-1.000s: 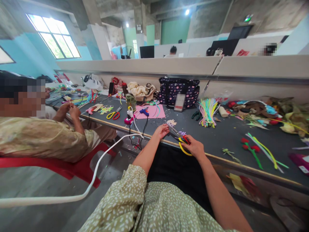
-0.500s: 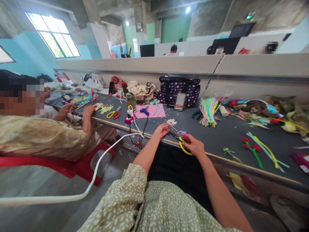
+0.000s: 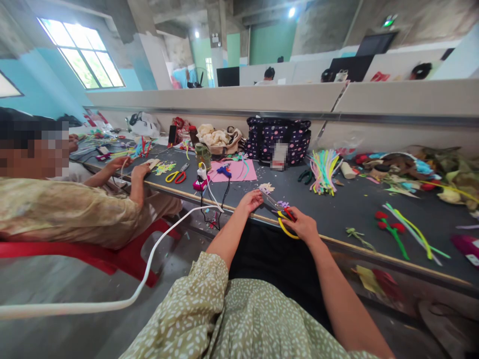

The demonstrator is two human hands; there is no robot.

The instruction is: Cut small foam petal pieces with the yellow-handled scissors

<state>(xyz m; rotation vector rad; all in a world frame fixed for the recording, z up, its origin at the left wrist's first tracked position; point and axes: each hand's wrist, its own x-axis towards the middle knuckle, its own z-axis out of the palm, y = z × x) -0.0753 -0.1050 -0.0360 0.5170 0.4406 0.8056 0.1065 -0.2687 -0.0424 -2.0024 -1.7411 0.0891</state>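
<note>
Over the desk (image 3: 337,212) edge, right fingers (image 3: 295,223) grip yellow-handled scissors (image 3: 281,219), blades aimed at a pale cutout (image 3: 266,189) that left fingers (image 3: 257,196) pinch steady.

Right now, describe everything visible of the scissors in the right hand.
The scissors have one yellow and one red handle loop, plastic by the look, and slim grey metal blades. The right hand grips the handles over the near edge of the dark table. The blades slant away toward the left hand, their tips close to its fingers. Whether they are parted is too small to tell.
</note>
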